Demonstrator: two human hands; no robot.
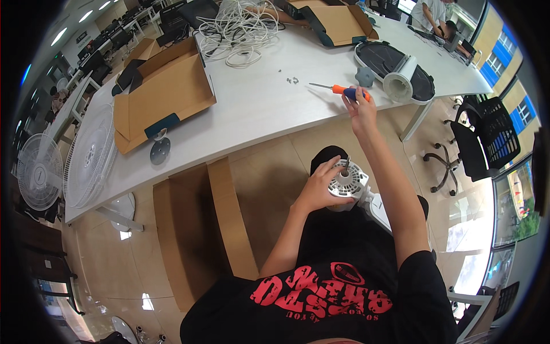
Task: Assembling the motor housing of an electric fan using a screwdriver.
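My left hand (321, 186) is wrapped round a white fan motor housing (350, 182) with a slotted round face and a metal shaft in its middle. The housing rests on my lap, with a white neck running from it toward the lower right. Over the table's near edge, my right hand (362, 114) grips a screwdriver (342, 90) by its orange and blue handle, the blade pointing left. Several small screws (293, 80) lie on the table left of the blade tip. Just beyond my right hand sits a grey lobed knob (364, 76).
On the white table (252, 114) are an open cardboard box (166, 92), tangled white cables (240, 28), a black fan base (381, 57) with a white tube (399, 83), and a grey disc (160, 152). Fan grilles (89, 157) lean at the left; a carton (195, 229) stands on the floor.
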